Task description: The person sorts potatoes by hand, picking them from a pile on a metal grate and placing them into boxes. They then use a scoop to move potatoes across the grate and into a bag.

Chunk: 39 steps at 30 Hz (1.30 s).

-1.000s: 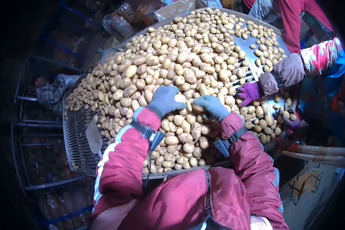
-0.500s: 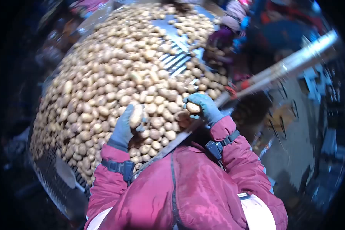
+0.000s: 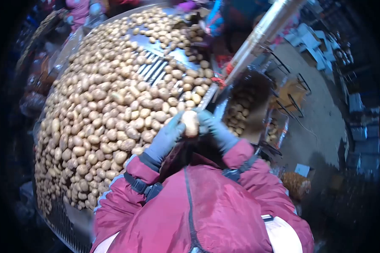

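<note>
A pale potato (image 3: 190,123) is held between my two gloved hands, in front of my jacket at the near edge of the potato heap. My left hand (image 3: 168,137) closes on its left side. My right hand (image 3: 215,128) has its fingers curled against the right side; whether a second potato is hidden in them I cannot make out. Both gloves are grey-blue. Loose potatoes (image 3: 114,109) lie piled just beyond and to the left of my hands, on a sorting table with metal bars (image 3: 153,69).
A metal post (image 3: 261,31) with red ties slants up at the right. Below it, a dark container (image 3: 245,97) holds more potatoes. A person in pink (image 3: 78,10) stands at the far left. Another person's patterned sleeve (image 3: 215,19) shows at the far edge. White boxes (image 3: 312,44) lie on the floor.
My hands, earlier apart with a potato in each, have come together around one visible potato. My view has turned right, showing more of the container and floor.
</note>
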Tool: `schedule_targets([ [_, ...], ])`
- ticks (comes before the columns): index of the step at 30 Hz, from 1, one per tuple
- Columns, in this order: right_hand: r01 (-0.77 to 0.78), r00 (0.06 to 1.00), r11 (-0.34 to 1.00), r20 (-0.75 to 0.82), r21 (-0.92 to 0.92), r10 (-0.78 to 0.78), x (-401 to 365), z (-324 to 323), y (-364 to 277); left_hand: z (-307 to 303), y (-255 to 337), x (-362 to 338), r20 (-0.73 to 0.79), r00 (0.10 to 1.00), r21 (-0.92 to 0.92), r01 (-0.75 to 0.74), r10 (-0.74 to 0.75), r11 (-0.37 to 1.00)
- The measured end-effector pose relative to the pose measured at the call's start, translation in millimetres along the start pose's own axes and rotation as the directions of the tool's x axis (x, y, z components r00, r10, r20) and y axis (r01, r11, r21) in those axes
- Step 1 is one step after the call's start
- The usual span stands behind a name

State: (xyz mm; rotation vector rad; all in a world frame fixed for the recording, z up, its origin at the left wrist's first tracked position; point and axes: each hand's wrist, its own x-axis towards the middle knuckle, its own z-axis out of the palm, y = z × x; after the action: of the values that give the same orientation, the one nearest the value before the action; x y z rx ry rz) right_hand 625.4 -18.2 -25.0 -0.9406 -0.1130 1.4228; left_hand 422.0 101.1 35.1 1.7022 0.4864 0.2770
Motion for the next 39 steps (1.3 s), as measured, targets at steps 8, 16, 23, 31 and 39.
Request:
schedule_targets([
  [8,0.121,0.776,0.741,-0.403,-0.660,-0.485,-99,-62,-55,-47,-35,-21,-0.023,0.953,-0.125,0.298,-0.303,0.946],
  [16,-0.135,0.513,0.439,-0.442,-0.888,-0.736,-145,-220,-159,-208,-78,-36,-0.553,0.829,0.473,0.236,0.078,0.849],
  [23,0.136,0.977,0.653,-0.007,-0.745,-0.211,-19,-24,-36,-184,-70,52,-0.587,0.809,0.614,0.455,-0.012,0.646],
  [31,-0.112,0.992,0.767,-0.026,-0.632,0.123,84,76,-38,-104,-64,64,-0.252,0.961,0.738,0.114,0.115,0.665],
  [39,-0.065,0.979,0.765,0.107,-0.641,0.173,133,90,-19,-286,-90,31,-0.664,0.677,0.738,0.526,0.317,0.423],
])
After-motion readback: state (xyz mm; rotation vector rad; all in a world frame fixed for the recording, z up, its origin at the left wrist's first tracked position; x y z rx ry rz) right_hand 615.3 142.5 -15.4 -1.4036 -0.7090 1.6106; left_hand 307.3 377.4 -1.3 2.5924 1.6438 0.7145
